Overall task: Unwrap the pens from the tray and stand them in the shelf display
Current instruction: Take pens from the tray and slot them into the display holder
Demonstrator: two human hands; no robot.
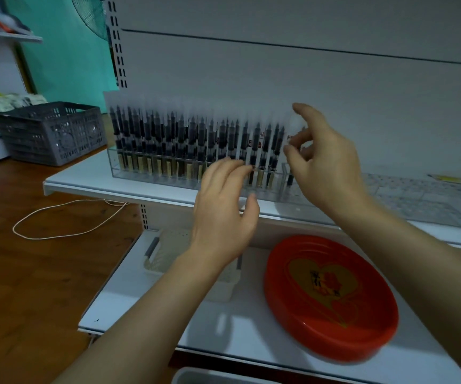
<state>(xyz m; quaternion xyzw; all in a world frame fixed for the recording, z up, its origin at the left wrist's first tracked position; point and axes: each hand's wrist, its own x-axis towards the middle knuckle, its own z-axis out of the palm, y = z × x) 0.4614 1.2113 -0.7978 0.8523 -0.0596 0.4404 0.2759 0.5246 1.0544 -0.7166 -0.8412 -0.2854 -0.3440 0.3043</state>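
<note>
While the pens [185, 145] stand upright in tight rows inside the clear shelf display [152, 177], filling it from its left end to near its right end, we have both hands up at that right end. Our right hand [323, 162] hovers over the last slots with thumb and forefinger curled toward each other around something pale and blurred, maybe a wrapper; we can't tell what it is or whether the pinch is closed on it. One pen [290, 180] stands alone in the slot just under those fingers. Our left hand [223, 206] sits in front of the display's front wall, fingers loosely spread and pointed at the rightmost pens, fingertips touching or nearly touching them; motion blur hides which. Nothing visible in its grip. The display sits on the upper shelf [91, 181] against the white back panel [279, 79], toward the shelf's left edge. A second clear organiser [423, 200] sits at the right end of the same shelf. On the lower shelf [223, 331], the red tray [331, 297] lies near the front-right with a heart print inside; no pens visible in it. A white basket [168, 256] sits to its left, partly behind our left forearm. Further left: grey crate [52, 131] on the wooden floor [16, 273] and a looped white cord [66, 220].
</note>
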